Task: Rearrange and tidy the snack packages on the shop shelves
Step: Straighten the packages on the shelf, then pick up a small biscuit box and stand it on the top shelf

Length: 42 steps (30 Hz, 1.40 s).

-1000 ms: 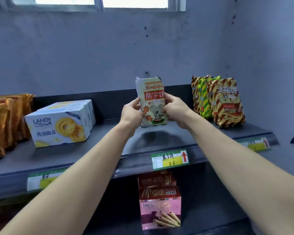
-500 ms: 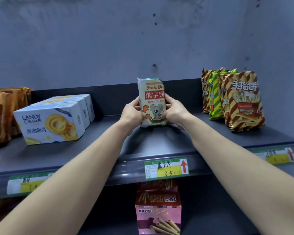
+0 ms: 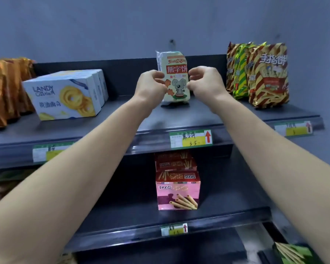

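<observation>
A pale snack pack with a grey mouse picture (image 3: 176, 82) stands upright on the top shelf (image 3: 179, 119), its base on the shelf board. My left hand (image 3: 151, 86) is at its left edge and my right hand (image 3: 206, 84) at its right edge. Both hands have curled fingers whose tips pinch the pack's sides. The pack's lower left edge is hidden behind my left hand.
White cookie boxes (image 3: 65, 96) and orange bags (image 3: 6, 90) fill the shelf's left. Striped brown and green bags (image 3: 263, 73) stand at the right. Pink wafer-roll boxes (image 3: 177, 189) sit on the shelf below. Price tags (image 3: 191, 139) line the shelf fronts.
The pack went from held in the air to standing on the shelf, further back. My hands have loosened from wrapping its sides to fingertips at its edges.
</observation>
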Available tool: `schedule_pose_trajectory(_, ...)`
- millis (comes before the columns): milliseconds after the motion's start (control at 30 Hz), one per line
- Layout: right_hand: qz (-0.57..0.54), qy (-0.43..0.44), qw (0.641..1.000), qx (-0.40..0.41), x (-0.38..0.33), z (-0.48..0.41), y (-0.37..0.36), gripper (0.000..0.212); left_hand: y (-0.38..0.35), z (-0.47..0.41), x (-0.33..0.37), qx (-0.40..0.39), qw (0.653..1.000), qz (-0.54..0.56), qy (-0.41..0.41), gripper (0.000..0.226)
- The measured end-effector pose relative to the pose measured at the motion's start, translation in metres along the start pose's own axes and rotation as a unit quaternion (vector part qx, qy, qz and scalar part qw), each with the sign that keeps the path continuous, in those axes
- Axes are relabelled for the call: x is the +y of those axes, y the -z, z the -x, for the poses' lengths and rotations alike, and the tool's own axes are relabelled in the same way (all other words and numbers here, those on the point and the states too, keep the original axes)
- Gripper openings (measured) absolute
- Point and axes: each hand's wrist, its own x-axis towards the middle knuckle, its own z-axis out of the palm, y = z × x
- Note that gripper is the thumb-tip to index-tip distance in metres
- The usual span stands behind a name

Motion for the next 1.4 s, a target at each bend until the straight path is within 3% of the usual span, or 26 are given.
schedule_pose_trajectory(233, -0.024, 0.018, 0.999, 0.025, -0.022, 0.078, -0.021, 0.027, 0.038, 0.074, -0.004, -0.038, 0.997, 0.047, -0.051, 0.026)
schedule_pose_trajectory(367, -0.026, 0.017, 0.999, -0.026, -0.036, 0.133, -0.046, 0.027, 0.078, 0.124, -0.029, -0.043, 0.998, 0.033, -0.045, 0.026)
schedule_pose_trajectory(933, 0.041, -0.024, 0.945, -0.325, -0.059, 0.244, -0.244, 0.033, 0.231, 0.245, -0.186, 0.003, 0.977, -0.062, 0.203, 0.027)
schedule_pose_trajectory(1400, 0.043, -0.107, 0.918, -0.379, 0.003, 0.198, -0.328, 0.034, 0.230, 0.186, -0.275, 0.053, 0.943, -0.048, 0.326, 0.022)
